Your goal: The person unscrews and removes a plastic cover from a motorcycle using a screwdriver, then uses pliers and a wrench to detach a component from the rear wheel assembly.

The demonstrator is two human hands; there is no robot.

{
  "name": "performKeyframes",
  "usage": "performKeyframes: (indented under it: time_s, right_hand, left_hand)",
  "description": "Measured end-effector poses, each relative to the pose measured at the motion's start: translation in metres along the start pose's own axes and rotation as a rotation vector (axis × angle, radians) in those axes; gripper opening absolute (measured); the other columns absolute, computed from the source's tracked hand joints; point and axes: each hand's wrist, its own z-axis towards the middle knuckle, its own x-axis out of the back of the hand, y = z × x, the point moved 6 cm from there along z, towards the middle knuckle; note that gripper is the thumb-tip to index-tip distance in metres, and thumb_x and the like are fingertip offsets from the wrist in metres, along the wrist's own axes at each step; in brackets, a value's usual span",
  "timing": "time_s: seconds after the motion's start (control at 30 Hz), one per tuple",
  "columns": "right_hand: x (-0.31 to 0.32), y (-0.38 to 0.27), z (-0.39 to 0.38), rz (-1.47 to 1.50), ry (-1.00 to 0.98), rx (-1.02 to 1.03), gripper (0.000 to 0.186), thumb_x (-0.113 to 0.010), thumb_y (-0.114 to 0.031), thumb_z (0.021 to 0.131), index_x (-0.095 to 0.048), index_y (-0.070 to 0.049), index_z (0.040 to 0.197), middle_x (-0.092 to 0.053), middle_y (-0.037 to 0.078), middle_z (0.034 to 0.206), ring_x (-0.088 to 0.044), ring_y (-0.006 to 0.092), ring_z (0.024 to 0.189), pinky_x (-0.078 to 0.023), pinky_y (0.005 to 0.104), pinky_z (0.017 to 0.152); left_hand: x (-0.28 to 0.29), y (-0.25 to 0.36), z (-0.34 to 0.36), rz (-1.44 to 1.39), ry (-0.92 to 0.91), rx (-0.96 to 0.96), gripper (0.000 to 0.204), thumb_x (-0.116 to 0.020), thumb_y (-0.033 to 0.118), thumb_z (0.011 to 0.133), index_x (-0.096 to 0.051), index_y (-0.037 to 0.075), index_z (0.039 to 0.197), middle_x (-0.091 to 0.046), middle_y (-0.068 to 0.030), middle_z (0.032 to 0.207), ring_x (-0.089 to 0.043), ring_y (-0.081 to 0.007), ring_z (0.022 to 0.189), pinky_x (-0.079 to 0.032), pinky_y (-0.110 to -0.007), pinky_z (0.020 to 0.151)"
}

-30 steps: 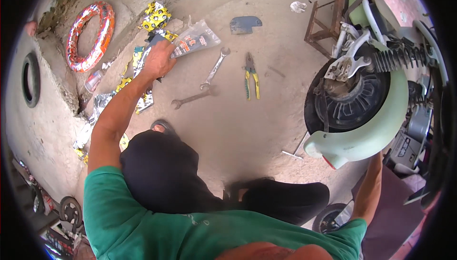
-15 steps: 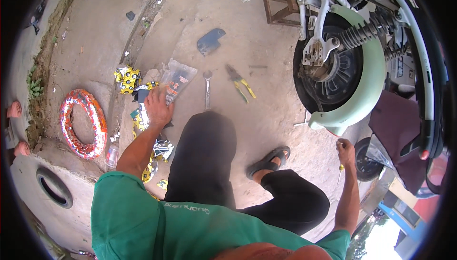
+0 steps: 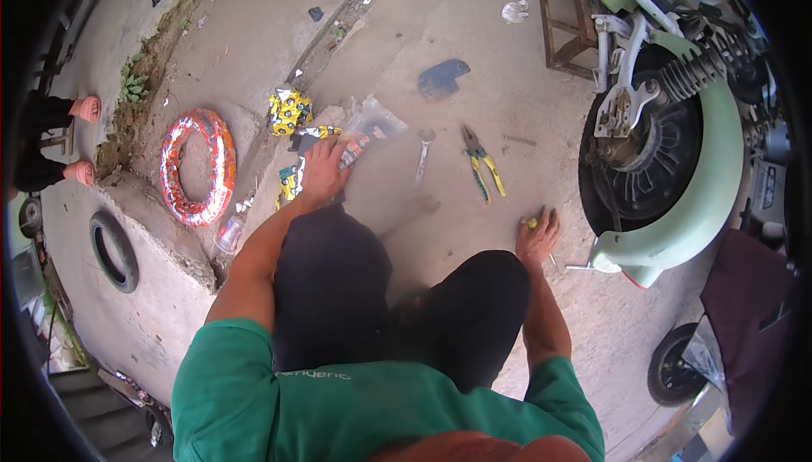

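My left hand lies flat with fingers stretched over the edge of a clear plastic bag and crumpled yellow patterned wrapping. Low over the ground, my right hand has its fingers around a small screwdriver; its yellow handle end shows between the fingers, and a thin shaft comes out near the wrist. Ahead, pliers with yellow-green handles and a metal wrench lie on the concrete. To the right of that hand is a scooter wheel under a pale green fender.
An orange-and-white wrapped tyre and a bare black tyre lie left. Another person's feet show at far left. A rusty metal stand is beside the scooter; a blue-grey flat piece lies ahead. A small wheel is lower right.
My right hand has moved left and forward from behind the fender with the screwdriver. My right knee has swung inward. The view has shifted left; my left hand stays at the wrapping.
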Motion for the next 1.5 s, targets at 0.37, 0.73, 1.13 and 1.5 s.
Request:
performKeyframes:
  time_s: [0.37, 0.73, 1.13, 1.5]
  right_hand:
    - [0.010, -0.005, -0.011, -0.005, -0.068, -0.007, 0.072, -0.064, -0.043, 0.092, -0.042, -0.012, 0.153, -0.033, 0.019, 0.163, -0.028, 0.0416, 0.150, -0.029, 0.0572, 0.118]
    - [0.003, 0.013, -0.006, -0.041, -0.170, -0.035, 0.075, -0.063, -0.044, 0.092, -0.038, -0.014, 0.156, -0.027, 0.016, 0.167, -0.023, 0.0392, 0.153, -0.026, 0.0551, 0.121]
    - [0.028, 0.012, 0.026, 0.099, -0.519, 0.070, 0.098, -0.079, -0.043, 0.076, -0.033, -0.015, 0.158, -0.020, 0.025, 0.164, -0.022, 0.0486, 0.149, -0.032, 0.0561, 0.120]
    - [0.042, -0.002, 0.048, 0.123, -0.555, -0.078, 0.074, -0.077, -0.030, 0.079, -0.050, -0.012, 0.146, -0.032, 0.021, 0.159, -0.036, 0.0426, 0.144, -0.038, 0.0505, 0.116]
  left_hand:
    - [0.148, -0.067, -0.029, 0.001, -0.707, 0.284, 0.058, -0.074, 0.032, 0.084, -0.063, 0.004, 0.133, -0.070, -0.0206, 0.121, -0.067, -0.0346, 0.115, -0.052, -0.043, 0.100]
    - [0.220, 0.018, 0.073, -0.099, -0.723, 0.022, 0.044, -0.070, 0.030, 0.090, -0.065, 0.002, 0.123, -0.072, -0.0199, 0.109, -0.070, -0.0323, 0.102, -0.055, -0.042, 0.091]
    - [0.077, 0.232, 0.286, -0.093, -0.879, -0.586, 0.046, -0.069, 0.033, 0.091, -0.065, 0.000, 0.122, -0.071, -0.0205, 0.110, -0.067, -0.0374, 0.104, -0.052, -0.044, 0.091]
    - [-0.062, 0.316, 0.350, -0.044, -1.108, -0.821, 0.045, -0.067, 0.036, 0.092, -0.067, 0.004, 0.124, -0.070, -0.0185, 0.118, -0.065, -0.0362, 0.113, -0.051, -0.045, 0.096]
